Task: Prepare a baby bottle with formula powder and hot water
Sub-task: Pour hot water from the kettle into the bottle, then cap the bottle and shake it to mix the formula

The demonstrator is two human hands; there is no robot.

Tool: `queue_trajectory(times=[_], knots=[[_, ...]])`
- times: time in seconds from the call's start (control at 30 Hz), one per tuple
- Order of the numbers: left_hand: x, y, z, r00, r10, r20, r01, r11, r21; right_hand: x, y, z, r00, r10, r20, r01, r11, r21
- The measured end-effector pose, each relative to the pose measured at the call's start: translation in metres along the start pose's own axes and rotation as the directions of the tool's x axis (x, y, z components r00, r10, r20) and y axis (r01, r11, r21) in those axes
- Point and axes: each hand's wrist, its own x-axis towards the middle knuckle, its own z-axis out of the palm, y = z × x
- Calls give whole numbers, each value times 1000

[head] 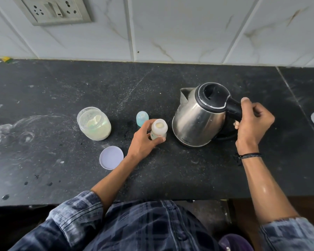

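Head view: I'm seeing my right hand gripping the heavy steel kettle by its handle while, beside the kettle, my left hand is closing around the light, tippy bottle.

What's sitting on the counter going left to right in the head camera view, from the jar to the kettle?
Open powder jar → white lid → blue teat cap → baby bottle held by the left hand → steel kettle, its handle gripped by the right hand.

Dark stone countertop: open baby bottle, powder inside, gripped by left hand; steel electric kettle, handle held by right hand; open formula jar; its lid; blue bottle cap.
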Motion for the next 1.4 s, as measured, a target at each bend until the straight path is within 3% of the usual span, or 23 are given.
queue_trajectory(times=[0.3,0.43,0.5,0.57,0.7,0.8,0.97,1.1,1.2,1.3,1.4], knots=[[1,-1,1,1000,-14,-2,14,1000,16,-6,-3,-3,999,24,26,-25,999,35],[-1,1,-1,1000,-25,-1,25,1000,16,-10,5,-5,994,-88,-61,85,995,-47],[-1,2,-2,1000,-21,0,21,1000,20,-17,10,-6,947,-266,-181,243,960,-139],[-3,1,-4,1000,-18,1,18,1000,23,-30,14,-5,848,-473,-241,408,871,-273],[-4,-1,-6,1000,-9,9,8,999,40,-60,18,3,712,-698,-80,627,683,-374],[-4,0,-7,1000,-16,11,15,999,42,-70,25,10,673,-740,-1,680,619,-393],[-5,1,-8,999,-26,22,25,998,50,-82,31,20,701,-713,6,631,616,-472],[-5,2,-9,999,-25,28,23,999,40,-75,38,10,771,-633,-71,530,699,-480],[-4,1,-9,999,-26,30,25,999,44,-60,37,-2,828,-550,-107,485,800,-353],[-3,2,-10,999,-31,30,30,998,51,-48,35,-9,920,-375,-114,352,918,-182],[-3,2,-10,999,-30,29,29,998,54,-40,32,-13,952,-280,-120,261,953,-155]])
